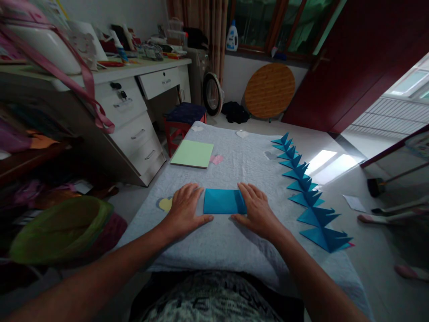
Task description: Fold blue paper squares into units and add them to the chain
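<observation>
A blue sheet of paper [221,201], folded into a rectangle, lies on a pale cloth-covered table [234,161]. My left hand [185,208] rests flat beside its left edge, fingers stretched out. On the paper's right end my right hand [257,209] lies flat, its fingers pressing the edge. Down the table's right side runs a row of several folded blue paper triangles [306,192].
A stack of light green paper [192,153] lies at the far left of the table, with a small pink scrap [216,158] beside it. A white desk with drawers [134,116] stands to the left. A red stool [182,120] stands beyond the table.
</observation>
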